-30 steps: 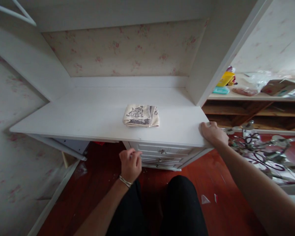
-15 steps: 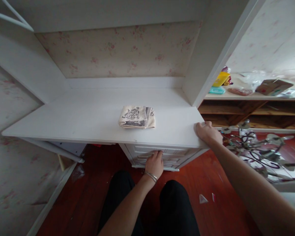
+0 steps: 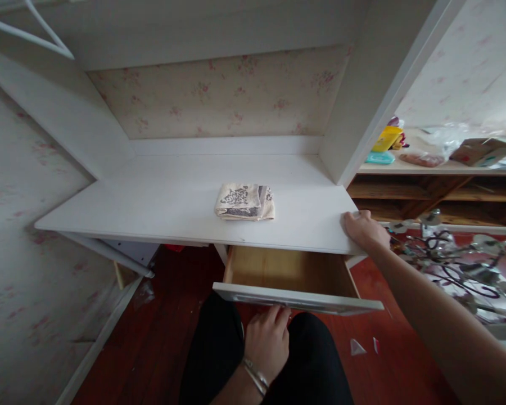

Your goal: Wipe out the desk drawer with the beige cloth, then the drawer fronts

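Note:
A white drawer [image 3: 297, 297] with a bare wooden inside stands pulled out beneath the white desk [image 3: 172, 197]. At the middle of its front is my left hand [image 3: 266, 343], wearing a silver bangle, with the fingers curled against the drawer; whatever handle they hold is hidden. My right hand [image 3: 366, 229] is wrapped round the right edge of the desktop. Between the two hands, further back on the desktop, lies a folded cream cloth [image 3: 240, 201] with a dark grey print.
A metal chandelier [image 3: 451, 253] with glass parts rests on the right. Behind it, a low wooden shelf unit [image 3: 392, 191] carries a cardboard box [image 3: 483, 151], a yellow container [image 3: 387, 138] and plastic bags. My knees are close under the drawer front. Scraps lie on the red floor [image 3: 388, 360].
The drawer, closed before, has come out toward me with my left hand at its front. My right hand stays on the desk edge. The view has shifted slightly.

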`<state>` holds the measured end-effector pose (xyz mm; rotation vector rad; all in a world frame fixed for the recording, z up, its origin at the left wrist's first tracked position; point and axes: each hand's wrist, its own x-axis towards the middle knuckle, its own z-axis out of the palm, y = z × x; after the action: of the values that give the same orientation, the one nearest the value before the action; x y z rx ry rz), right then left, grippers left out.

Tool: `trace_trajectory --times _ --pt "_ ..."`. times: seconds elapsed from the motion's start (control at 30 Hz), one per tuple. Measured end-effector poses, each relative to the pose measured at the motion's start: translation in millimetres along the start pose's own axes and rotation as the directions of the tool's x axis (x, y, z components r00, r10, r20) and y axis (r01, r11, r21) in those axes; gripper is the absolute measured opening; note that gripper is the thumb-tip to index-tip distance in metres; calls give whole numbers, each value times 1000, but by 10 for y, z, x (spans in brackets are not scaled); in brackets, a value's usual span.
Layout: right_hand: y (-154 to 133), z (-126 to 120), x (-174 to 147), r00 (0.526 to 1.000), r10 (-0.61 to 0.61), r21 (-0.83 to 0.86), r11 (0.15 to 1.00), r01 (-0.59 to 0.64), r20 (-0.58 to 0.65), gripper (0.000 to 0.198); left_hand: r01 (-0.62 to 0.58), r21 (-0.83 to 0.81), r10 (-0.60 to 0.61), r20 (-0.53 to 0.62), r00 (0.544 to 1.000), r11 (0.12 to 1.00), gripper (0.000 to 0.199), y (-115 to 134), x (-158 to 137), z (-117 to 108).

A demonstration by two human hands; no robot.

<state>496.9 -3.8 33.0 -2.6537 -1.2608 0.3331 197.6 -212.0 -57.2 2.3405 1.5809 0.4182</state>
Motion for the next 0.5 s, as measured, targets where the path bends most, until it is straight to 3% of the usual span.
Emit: trace_trajectory --times 0.07,0.13,0.23,0.3,0.37,0.5 --pt "-3 -6 -16 1000 6 10 1000 -6 3 68 -43 14 45 -151 988 999 41 -63 -174 -215" --pt "-5 -14 -41 1000 10 14 1000 -10 2 69 -51 60 68 -316 946 997 36 -190 -239 -472" --pt "-11 -30 -90 1000 13 11 1000 -13 0 69 98 167 -13 -450 893 981 25 -449 -210 -780" --pt "-19 -42 -121 1000 10 6 1000 -10 -3 68 135 189 -43 -422 905 973 15 -599 -185 -867" --pt "-29 -52 -148 1000 13 -1 1000 -13 -7 67 121 177 -48 -371 927 977 18 -684 -196 -874" --pt "-43 -64 -185 1000 21 -10 1000 -21 -8 67 148 145 -89 -349 933 978 23 -678 -317 -832"
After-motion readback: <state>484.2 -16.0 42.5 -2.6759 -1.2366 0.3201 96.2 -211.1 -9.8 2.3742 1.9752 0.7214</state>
